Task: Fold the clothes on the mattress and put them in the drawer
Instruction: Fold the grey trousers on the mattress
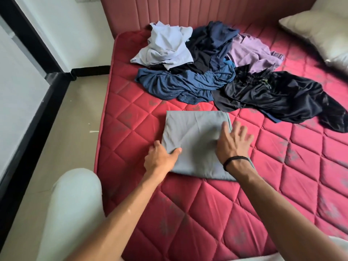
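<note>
A grey garment (192, 132), folded into a rectangle, lies on the red quilted mattress (207, 213) in front of me. My left hand (162, 159) pinches its left edge, thumb on top of the cloth. My right hand (233, 140) lies flat on the garment's right side with fingers spread, slightly blurred. Behind it is a heap of unfolded clothes: a pale blue one (163, 46), a navy one (211, 42), a blue one (184, 85), a lilac one (254, 53) and a black shiny one (278, 98).
A cream pillow (323, 32) lies at the back right by the red padded headboard (188, 12). My knee in light trousers (75, 204) is at the mattress's left edge. Beige floor (71, 119) and a black-trimmed wall run along the left. No drawer is in view.
</note>
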### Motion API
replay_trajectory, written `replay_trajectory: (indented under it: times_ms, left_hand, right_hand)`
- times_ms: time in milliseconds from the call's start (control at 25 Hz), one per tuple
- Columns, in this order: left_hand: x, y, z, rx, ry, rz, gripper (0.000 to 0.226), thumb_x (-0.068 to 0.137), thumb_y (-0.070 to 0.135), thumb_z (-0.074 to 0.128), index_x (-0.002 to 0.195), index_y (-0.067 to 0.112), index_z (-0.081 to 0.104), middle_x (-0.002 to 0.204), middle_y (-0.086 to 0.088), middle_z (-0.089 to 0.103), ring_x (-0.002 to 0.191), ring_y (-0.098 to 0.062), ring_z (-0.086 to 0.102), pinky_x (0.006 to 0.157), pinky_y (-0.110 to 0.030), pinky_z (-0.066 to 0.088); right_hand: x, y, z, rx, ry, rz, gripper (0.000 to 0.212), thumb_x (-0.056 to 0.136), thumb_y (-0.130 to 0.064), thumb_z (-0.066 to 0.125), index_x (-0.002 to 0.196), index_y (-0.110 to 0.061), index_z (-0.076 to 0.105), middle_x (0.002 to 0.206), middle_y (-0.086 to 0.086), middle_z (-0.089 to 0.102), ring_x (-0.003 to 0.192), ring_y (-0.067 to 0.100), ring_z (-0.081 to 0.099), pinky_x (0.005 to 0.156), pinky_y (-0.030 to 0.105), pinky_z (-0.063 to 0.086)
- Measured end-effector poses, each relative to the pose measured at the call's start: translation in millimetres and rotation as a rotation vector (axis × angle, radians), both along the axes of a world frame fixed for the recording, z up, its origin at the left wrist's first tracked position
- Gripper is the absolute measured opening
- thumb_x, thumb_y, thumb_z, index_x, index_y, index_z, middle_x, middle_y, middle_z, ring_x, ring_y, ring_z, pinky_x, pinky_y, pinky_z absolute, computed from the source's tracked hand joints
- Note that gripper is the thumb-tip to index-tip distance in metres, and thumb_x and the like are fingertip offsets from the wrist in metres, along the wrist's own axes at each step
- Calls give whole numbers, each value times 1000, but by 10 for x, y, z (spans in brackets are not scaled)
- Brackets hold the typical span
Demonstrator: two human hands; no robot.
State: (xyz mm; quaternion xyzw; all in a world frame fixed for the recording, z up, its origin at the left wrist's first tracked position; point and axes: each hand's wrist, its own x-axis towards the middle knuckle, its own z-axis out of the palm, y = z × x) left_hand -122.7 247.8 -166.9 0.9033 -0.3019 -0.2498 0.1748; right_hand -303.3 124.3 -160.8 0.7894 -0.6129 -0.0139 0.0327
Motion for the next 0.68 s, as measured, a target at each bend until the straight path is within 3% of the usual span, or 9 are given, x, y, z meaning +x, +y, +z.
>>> replay_trajectory:
  times_ms: [80, 160, 240, 280, 360, 480, 520, 600, 680]
  left_hand:
    - [73, -28, 132, -106, 236, 59, 69, 78, 56, 81, 128, 13, 63, 126, -13, 68, 118, -34, 65, 97, -40, 54]
    - [-9, -6, 340, -253, 278, 11, 47, 79, 43, 83, 115, 15, 72, 114, -10, 75, 109, -31, 70, 87, -36, 56]
    - [-230, 88, 594, -378, 241, -87, 36, 83, 36, 78, 111, 14, 73, 109, -13, 76, 106, -34, 70, 81, -36, 53]
    - [-379, 163, 716, -426, 219, -141, 34, 84, 36, 75, 110, 14, 72, 108, -15, 76, 105, -35, 69, 80, -38, 52]
    - [-577, 317, 834, -522, 301, -272, 39, 82, 43, 71, 108, 14, 72, 99, -10, 76, 94, -30, 70, 75, -37, 53]
    - [-468, 559, 791, -752, 709, -214, 37, 89, 48, 68, 105, 15, 74, 79, 5, 70, 70, -12, 63, 63, -28, 51]
    - [-352, 600, 781, -826, 736, -77, 34, 95, 46, 65, 104, 15, 74, 78, 4, 69, 70, -11, 61, 62, -27, 50]
    - [-93, 640, 799, -846, 660, 219, 27, 102, 43, 59, 101, 20, 72, 87, 1, 70, 80, -13, 60, 70, -30, 47]
    - [73, 731, 930, -712, 610, 277, 24, 102, 48, 54, 103, 27, 66, 104, 1, 69, 96, -15, 61, 83, -33, 43]
  right_hand:
    - [303, 69, 276, 140, -171, 148, 37, 100, -39, 51, 121, -9, 60, 128, 25, 59, 115, 45, 56, 92, 50, 49]
    - [606, 93, 650, 632, -431, 26, 63, 99, -65, 38, 119, -9, 60, 119, 31, 66, 105, 46, 65, 86, 51, 57]
    - [827, 139, 975, 958, -526, -120, 70, 89, -79, 46, 119, -17, 53, 114, 31, 66, 97, 47, 69, 77, 52, 60]
    - [885, 156, 1065, 976, -462, -81, 71, 85, -75, 57, 119, -12, 57, 110, 26, 68, 94, 44, 71, 73, 48, 61]
    - [914, 206, 1190, 771, -170, 130, 49, 82, -44, 70, 113, -6, 68, 88, 9, 70, 81, 31, 72, 65, 36, 58]
    - [851, 187, 1328, 566, -76, 272, 24, 83, -18, 68, 101, -3, 70, 79, 4, 67, 72, 24, 67, 63, 31, 54]
    - [772, 182, 1413, 575, -146, 292, 19, 84, -18, 72, 97, -4, 69, 85, 7, 70, 77, 27, 69, 67, 33, 57]
    - [551, 152, 1611, 708, -529, 212, 21, 83, -17, 79, 92, -2, 70, 92, 14, 76, 85, 32, 75, 77, 43, 63]
    - [237, 233, 1776, 898, -962, 123, 15, 86, -8, 78, 93, 3, 71, 86, 15, 78, 73, 26, 76, 65, 39, 64]
